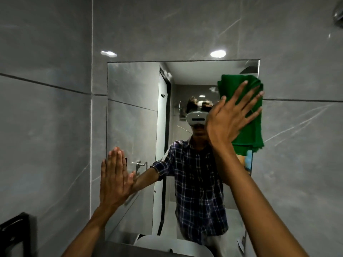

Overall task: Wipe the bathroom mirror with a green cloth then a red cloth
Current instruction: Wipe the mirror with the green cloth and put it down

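1. Right hand [229, 117]: the fingers [241, 93] are spread wide and extended flat, pressing the green cloth [250, 127] against the glass. The hand does not grip the cloth; it holds the cloth in place by palm and finger pressure.
2. Green cloth: it lies directly under the right fingers and extends past the fingertips upward and below the heel of the hand, where a bunched portion hangs down. It sits at the upper right corner of the mirror [133, 112], overlapping the mirror's right edge.
3. Left hand [114, 177]: the fingers are straight and held together, thumb slightly apart, palm flat toward the wall. It holds nothing. The fingertips point up, and the hand rests at the mirror's lower left edge, partly over the glass and partly over the tiled wall [46, 127].
4. Mirror: a frameless rectangular pane, spanning the space between the two hands. Its surface reflects a person in a dark checked shirt wearing a white headset, with a door behind.
5. Tiled wall: grey marbled tiles with dark grout lines surround the mirror beyond both hands.
6. Below the left forearm, at the lower left, a black fixture [14, 236] is mounted on the wall; its type cannot be determined.
7. Below the mirror, between the two forearms, a white rounded basin rim [157, 245] is partly visible.
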{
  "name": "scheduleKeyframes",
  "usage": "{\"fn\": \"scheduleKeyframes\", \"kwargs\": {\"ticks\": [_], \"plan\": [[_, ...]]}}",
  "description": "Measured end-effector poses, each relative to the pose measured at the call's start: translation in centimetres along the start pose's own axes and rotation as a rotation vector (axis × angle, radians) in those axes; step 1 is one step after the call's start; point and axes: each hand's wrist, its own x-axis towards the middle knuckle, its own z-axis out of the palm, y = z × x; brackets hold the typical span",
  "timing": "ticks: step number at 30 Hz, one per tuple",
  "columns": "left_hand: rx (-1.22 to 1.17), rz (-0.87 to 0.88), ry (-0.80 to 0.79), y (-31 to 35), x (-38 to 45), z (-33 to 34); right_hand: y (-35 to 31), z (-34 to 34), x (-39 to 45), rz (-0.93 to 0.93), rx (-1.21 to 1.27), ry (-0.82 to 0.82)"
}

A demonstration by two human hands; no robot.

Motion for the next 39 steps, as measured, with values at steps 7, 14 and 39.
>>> {"fn": "scheduleKeyframes", "kwargs": {"ticks": [7, 14, 39], "plan": [[-0.018, 0.025, 0.03, 0.2, 0.1, -0.2, -11.8, 1.2, -0.5, 0.261, 0.134, 0.047], [-0.068, 0.029, 0.064, 0.5, -0.2, -0.3, -22.7, 4.1, -8.1, -0.014, 0.294, -0.067], [0.01, -0.008, 0.052, 0.2, -0.1, 0.2, 3.6, -0.3, -8.4, 0.372, 0.147, 0.083]]}}
